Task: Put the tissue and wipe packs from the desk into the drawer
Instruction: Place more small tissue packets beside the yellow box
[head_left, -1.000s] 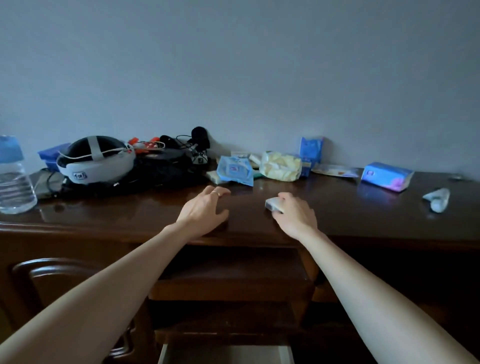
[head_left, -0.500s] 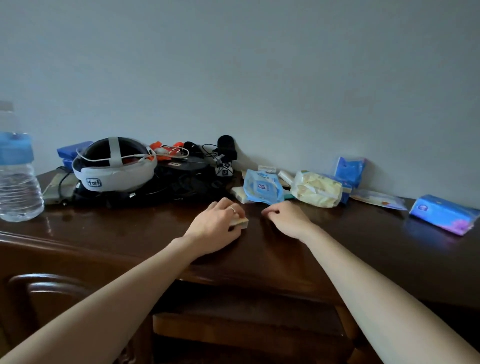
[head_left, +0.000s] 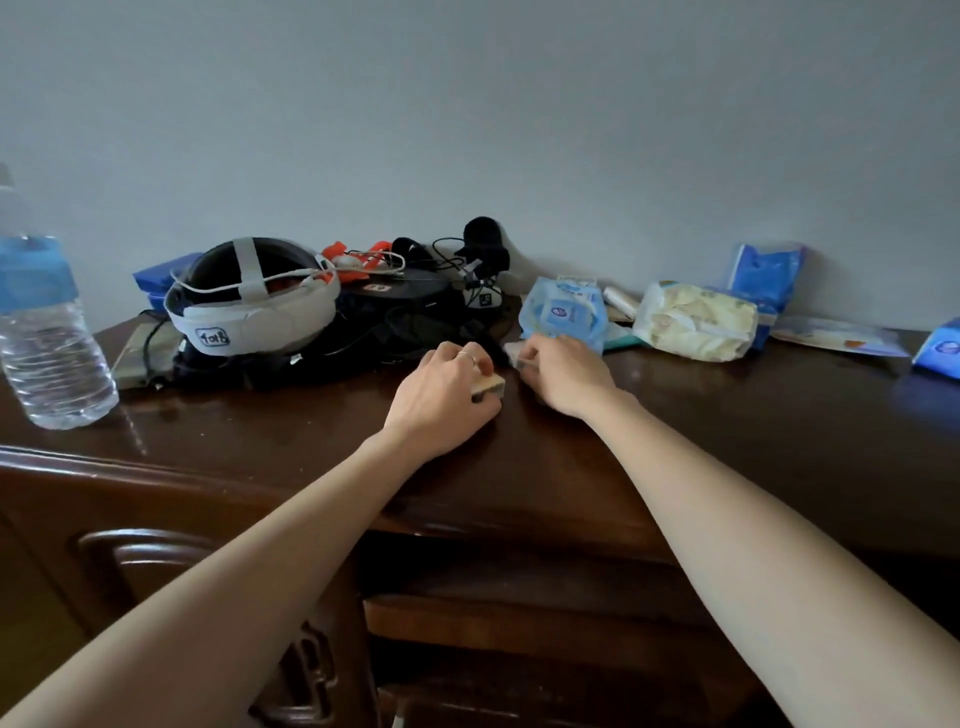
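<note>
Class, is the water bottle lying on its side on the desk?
No, the water bottle stands upright at the desk's left end.

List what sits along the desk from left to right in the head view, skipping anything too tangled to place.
Water bottle → white headset → left hand → right hand → yellow pack → flat pack → blue tissue pack at the right edge.

Head view, forward and slightly down over the desk (head_left: 675, 447)

One wide-angle camera, close behind both forearms, faces the wall (head_left: 467, 104). The left hand (head_left: 441, 395) and right hand (head_left: 563, 371) sit mid-frame, the desk front fills the frame below them, and the edges bow outward.
</note>
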